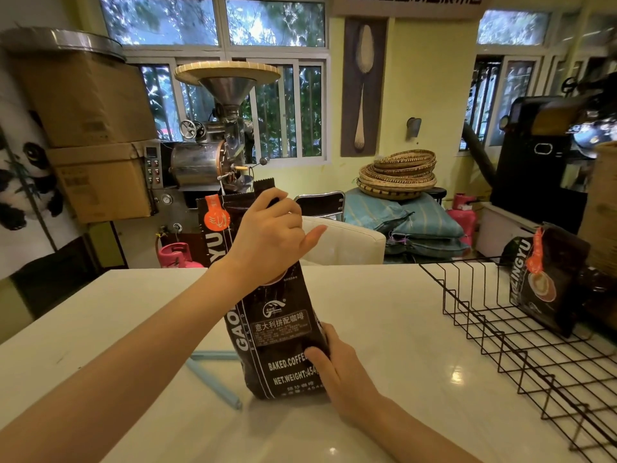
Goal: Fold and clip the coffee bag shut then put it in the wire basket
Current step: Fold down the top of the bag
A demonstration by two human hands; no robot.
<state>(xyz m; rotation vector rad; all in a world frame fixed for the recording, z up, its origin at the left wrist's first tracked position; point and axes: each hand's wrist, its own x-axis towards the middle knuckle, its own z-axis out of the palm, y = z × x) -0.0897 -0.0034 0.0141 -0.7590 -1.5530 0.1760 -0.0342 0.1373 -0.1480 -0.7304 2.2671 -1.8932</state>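
A dark brown coffee bag with white print and an orange tag stands upright on the white table, its top unfolded. My left hand grips the bag's upper part, thumb sticking out to the right. Lower down, my right hand holds the bag's bottom right side, fingers pressed on its front. A light blue clip, opened into a V, lies flat on the table just left of the bag. The black wire basket sits at the right of the table.
A second coffee bag leans inside the wire basket at its far end. Beyond the table stand a coffee roaster, cardboard boxes, a white seat and stacked woven trays.
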